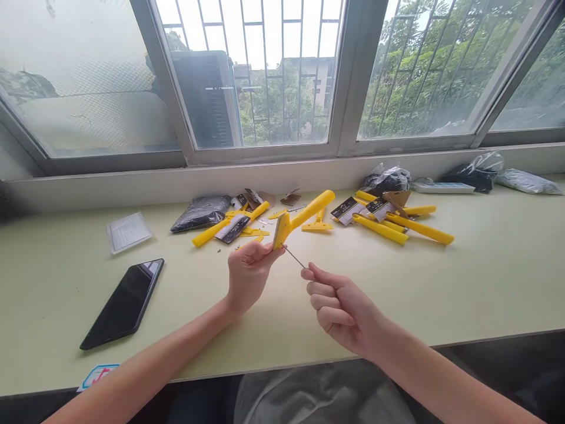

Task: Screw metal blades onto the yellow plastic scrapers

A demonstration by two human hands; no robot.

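My left hand (251,271) grips a yellow scraper (309,211) by its head, with the handle pointing up and to the right. Between the thumb and fingers of my right hand (342,303) is a thin metal rod, which looks like a small screwdriver or hex key (293,255). Its tip meets the scraper's head near my left fingertips; its other end is hidden in my right fingers. Behind the held scraper, a second yellow scraper (318,224) lies on the table. Left of that are more yellow scraper parts (210,232) and a black-and-white card (232,228).
More yellow scrapers (419,228) with cards are piled at the right. A black phone (123,303) and a clear packet (129,232) lie at the left. A black bag (200,213) and several plastic-wrapped bundles (474,174) line the back, below the window.
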